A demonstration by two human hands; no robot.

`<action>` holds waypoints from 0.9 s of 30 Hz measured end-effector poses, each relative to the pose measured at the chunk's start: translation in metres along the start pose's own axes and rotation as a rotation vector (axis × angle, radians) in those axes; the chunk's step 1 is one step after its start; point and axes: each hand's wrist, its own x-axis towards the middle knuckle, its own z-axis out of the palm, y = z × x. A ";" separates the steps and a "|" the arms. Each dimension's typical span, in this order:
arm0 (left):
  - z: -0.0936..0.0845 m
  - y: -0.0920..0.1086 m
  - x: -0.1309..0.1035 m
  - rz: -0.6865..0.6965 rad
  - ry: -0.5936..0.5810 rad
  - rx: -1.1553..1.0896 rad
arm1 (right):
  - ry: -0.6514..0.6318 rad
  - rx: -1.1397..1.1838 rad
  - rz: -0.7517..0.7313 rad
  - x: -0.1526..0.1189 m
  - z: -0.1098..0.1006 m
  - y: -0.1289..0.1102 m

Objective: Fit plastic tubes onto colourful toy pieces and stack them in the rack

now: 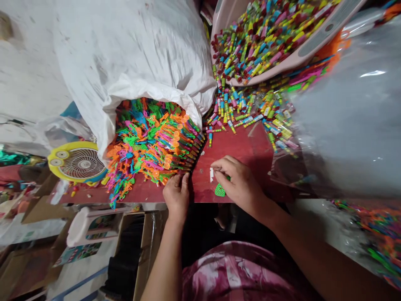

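My left hand (177,193) is closed, thumb and fingertips together, at the near end of a row of colourful plastic toys (175,144) with tubes along their right edge. What it pinches, if anything, is hidden. My right hand (239,179) is curled over the red table top (203,190), fingertips pressed together around a small green plastic piece. The piece's perforated, rounded triangular end (220,190) shows below the fingers. Beside those fingertips is a small white scrap (211,174); whether they touch it I cannot tell.
A white sack (138,46) spills many plastic toys onto the table. At the back right, a pink basin (266,77) holds many small colourful tubes, with more lying loose in front. Clear plastic bags (351,121) cover the right side. A yellow fan (83,164) lies left.
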 end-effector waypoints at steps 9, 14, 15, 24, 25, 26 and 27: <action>0.001 0.017 -0.006 -0.222 0.097 -0.239 | 0.004 0.043 -0.021 0.000 -0.003 -0.003; 0.007 0.014 -0.011 -0.200 0.211 -0.170 | -0.001 0.062 -0.026 -0.001 -0.003 -0.002; 0.007 0.013 -0.012 -0.166 0.226 -0.136 | -0.001 0.065 -0.024 -0.001 -0.003 -0.002; 0.004 0.009 -0.008 -0.024 0.202 -0.012 | -0.006 0.072 -0.018 -0.002 -0.004 -0.003; 0.004 0.008 -0.007 -0.019 0.191 -0.008 | -0.005 0.070 -0.019 -0.002 -0.004 -0.003; 0.004 0.007 -0.007 -0.018 0.178 -0.006 | -0.003 0.070 -0.022 -0.002 -0.004 -0.003; 0.005 0.006 -0.006 -0.016 0.167 -0.001 | 0.000 0.070 -0.024 -0.002 -0.004 -0.003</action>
